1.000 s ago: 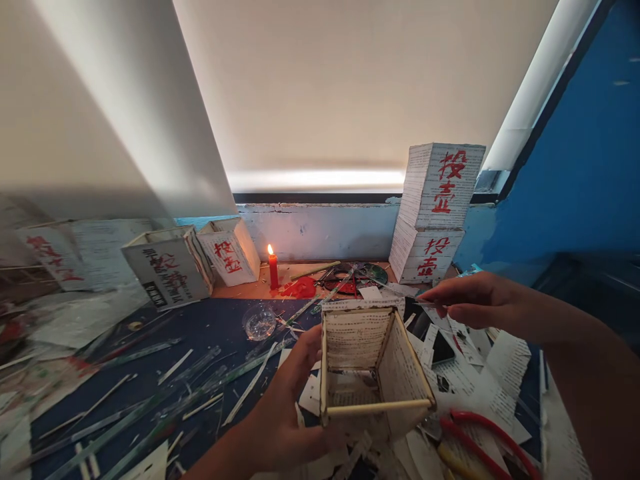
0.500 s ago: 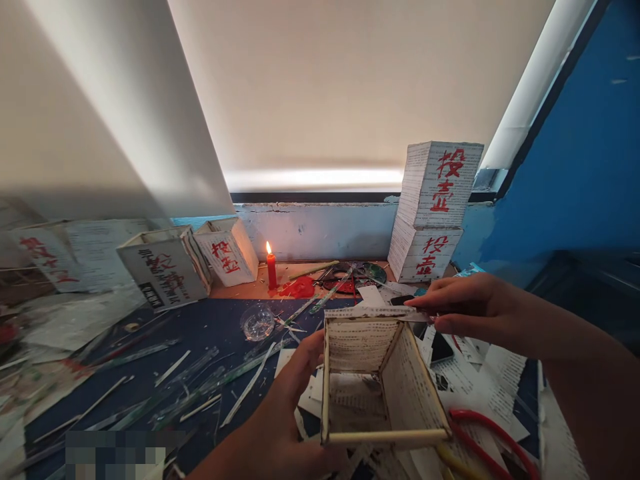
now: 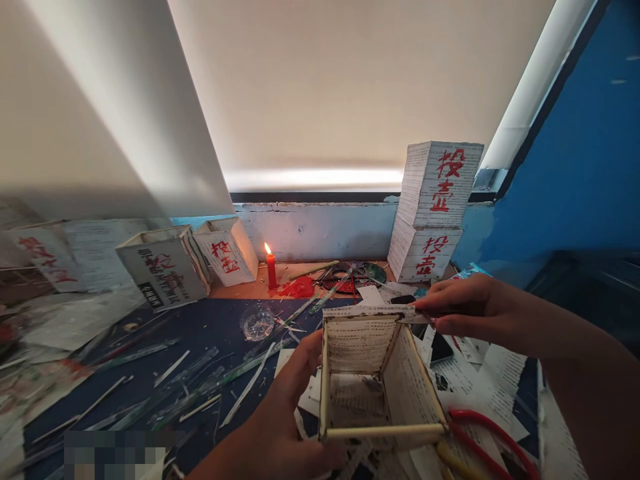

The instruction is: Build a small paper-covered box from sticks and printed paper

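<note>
My left hand [image 3: 290, 407] is wrapped around the left side of an open box [image 3: 415, 387], thumb and fingers apart on its outer wall. The box is made of thin wooden sticks with printed paper walls, and its open side faces me. Along its far top edge lies a printed paper strip [image 3: 367, 311] that sticks out past the right corner. At that end my right hand [image 3: 470, 307] is closed in a pinch around something thin and dark, too hidden to name. Its fingertips are at the strip's end.
A lit red candle [image 3: 271, 270] stands at the back beside red wax [image 3: 300, 287]. Similar boxes [image 3: 233, 257] stand left, and two stacked boxes [image 3: 435, 207] right. Red-handled pliers [image 3: 493, 433], a clear round dish [image 3: 258, 323], glue sticks [image 3: 250, 360] and paper scraps [image 3: 490, 387] litter the table.
The box has shifted slightly left and tilted a little in my left hand. My right hand stays at the strip's right end, almost unmoved.
</note>
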A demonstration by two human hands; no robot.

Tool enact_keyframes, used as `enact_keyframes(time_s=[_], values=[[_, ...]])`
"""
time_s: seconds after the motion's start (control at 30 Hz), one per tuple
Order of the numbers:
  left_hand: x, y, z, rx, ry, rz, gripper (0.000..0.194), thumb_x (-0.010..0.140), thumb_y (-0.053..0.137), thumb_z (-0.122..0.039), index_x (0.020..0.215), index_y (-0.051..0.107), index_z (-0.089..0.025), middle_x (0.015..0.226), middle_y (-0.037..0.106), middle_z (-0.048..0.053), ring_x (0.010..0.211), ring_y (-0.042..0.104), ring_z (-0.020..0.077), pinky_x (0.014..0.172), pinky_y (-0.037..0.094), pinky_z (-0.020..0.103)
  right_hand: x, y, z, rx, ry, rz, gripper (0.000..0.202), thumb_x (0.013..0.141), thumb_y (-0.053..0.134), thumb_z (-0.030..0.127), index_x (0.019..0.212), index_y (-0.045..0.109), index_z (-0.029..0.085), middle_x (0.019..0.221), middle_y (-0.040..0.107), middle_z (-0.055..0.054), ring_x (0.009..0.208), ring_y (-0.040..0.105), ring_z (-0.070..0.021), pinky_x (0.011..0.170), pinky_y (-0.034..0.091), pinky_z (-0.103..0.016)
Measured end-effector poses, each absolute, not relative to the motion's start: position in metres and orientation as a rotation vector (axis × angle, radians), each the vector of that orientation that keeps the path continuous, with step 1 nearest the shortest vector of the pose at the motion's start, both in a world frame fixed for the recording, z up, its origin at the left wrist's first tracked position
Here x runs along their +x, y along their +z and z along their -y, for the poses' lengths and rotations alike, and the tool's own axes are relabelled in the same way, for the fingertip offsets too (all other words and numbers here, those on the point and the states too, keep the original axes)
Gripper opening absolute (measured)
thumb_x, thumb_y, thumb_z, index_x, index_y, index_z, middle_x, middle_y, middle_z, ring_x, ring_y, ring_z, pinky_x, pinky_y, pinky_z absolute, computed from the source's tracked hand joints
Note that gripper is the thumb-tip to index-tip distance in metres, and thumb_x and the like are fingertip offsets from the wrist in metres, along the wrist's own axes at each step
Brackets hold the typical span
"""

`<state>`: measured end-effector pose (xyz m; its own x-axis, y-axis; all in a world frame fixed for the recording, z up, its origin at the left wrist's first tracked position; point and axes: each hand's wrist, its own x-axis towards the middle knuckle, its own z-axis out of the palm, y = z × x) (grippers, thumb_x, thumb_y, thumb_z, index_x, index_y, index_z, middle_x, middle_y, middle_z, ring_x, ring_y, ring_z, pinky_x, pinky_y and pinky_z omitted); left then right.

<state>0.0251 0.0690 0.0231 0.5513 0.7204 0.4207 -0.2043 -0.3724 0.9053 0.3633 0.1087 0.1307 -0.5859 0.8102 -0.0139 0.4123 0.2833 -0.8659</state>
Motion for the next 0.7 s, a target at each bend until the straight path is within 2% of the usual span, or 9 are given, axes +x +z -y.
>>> enact_keyframes(time_s=[0.23,0.43,0.7], values=[[0.0286,0.0240,-0.0698,1.654,1.054,-0.391,0.093,0.080,0.083,-0.050,0.158,0.034,-0.033,0.159,0.046,0.014,0.146,0.043,0.0437,0.120,0.034,0.060,0.3647,0.1285,-0.1141,-1.065,1.148,2.185,0.033,0.095,0.072,0.041,0.127,0.077,0.034,0.083,0.064,-0.003,0.073,0.050,-0.0174,0.058,0.042,-0.030],[0.0272,0.0220,-0.0711,1.659,1.035,-0.391,0.094,0.078,0.085,-0.047,0.157,0.035,-0.034,0.158,0.047,0.014,0.146,0.041,0.0454,0.118,0.037,0.061,0.3641,0.1285,-0.1151,-1.031,1.193,2.168,0.034,0.095,0.072,0.038,0.128,0.076,0.035,0.085,0.064,-0.003,0.073,0.051,-0.0172,0.058,0.042,-0.030],[0.0253,0.0165,-0.0692,1.674,1.034,-0.389,0.098,0.077,0.086,-0.050,0.158,0.033,-0.037,0.159,0.046,0.012,0.148,0.039,0.0458,0.121,0.031,0.063,0.3595,0.1286,-0.1119,-1.002,1.221,2.128,0.037,0.093,0.075,0.036,0.130,0.075,0.034,0.084,0.068,-0.004,0.071,0.053,-0.0174,0.053,0.042,-0.028]])
